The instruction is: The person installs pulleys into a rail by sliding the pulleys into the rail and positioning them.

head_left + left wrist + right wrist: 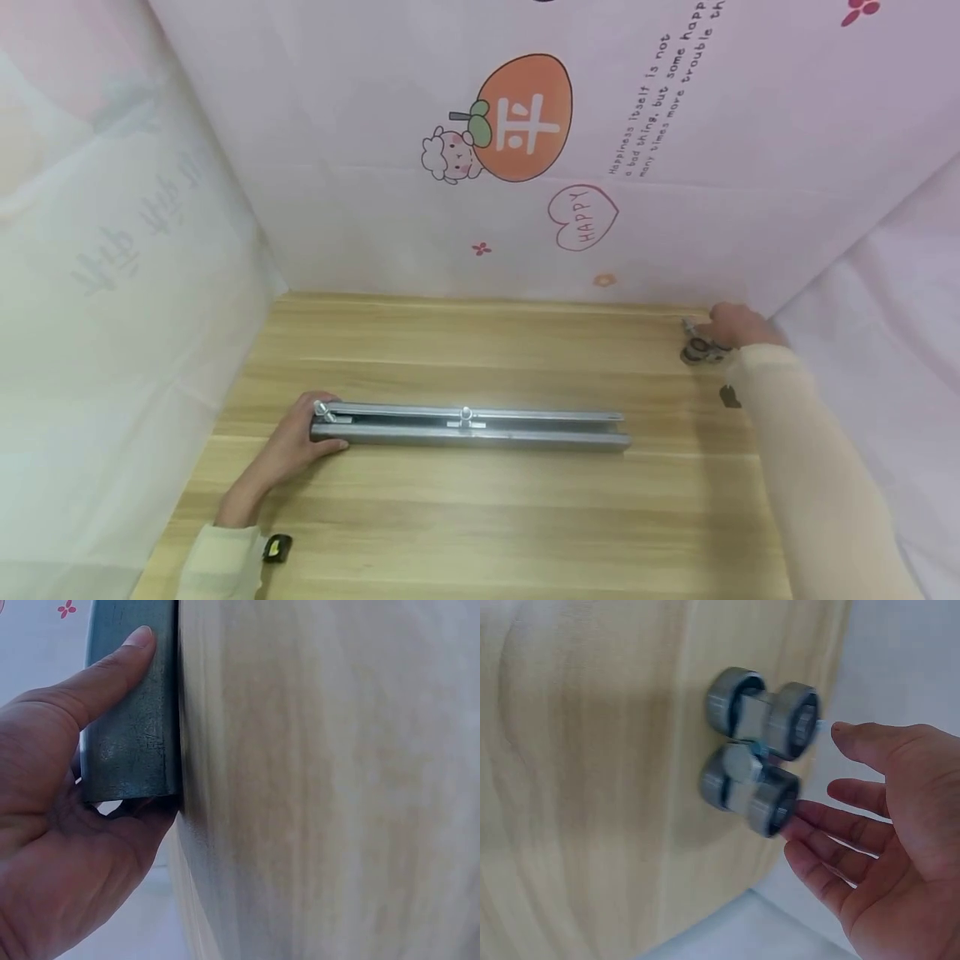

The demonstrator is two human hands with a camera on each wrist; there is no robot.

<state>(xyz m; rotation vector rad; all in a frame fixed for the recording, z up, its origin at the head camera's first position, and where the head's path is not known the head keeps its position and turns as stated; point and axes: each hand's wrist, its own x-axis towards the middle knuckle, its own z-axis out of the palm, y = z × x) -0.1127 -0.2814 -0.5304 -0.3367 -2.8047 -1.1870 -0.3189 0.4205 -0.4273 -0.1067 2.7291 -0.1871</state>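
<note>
A long steel channel rail lies on the wooden table, its slot facing up. Two bolts with small plates show along that slot, one at the left end and one bolt near mid-length. My left hand grips the rail's left end, the thumb along the near side wall and the fingers on the far side. At the table's far right corner is a metal roller trolley with several wheels and a hex bolt. My right hand reaches around it, thumb and fingers spread, fingertips right at the lower wheel.
Pale printed cloth hangs behind the table and along both sides, close to my right hand. Beside the left sleeve is a small black object with a yellow patch. Another small dark object shows beside the right sleeve.
</note>
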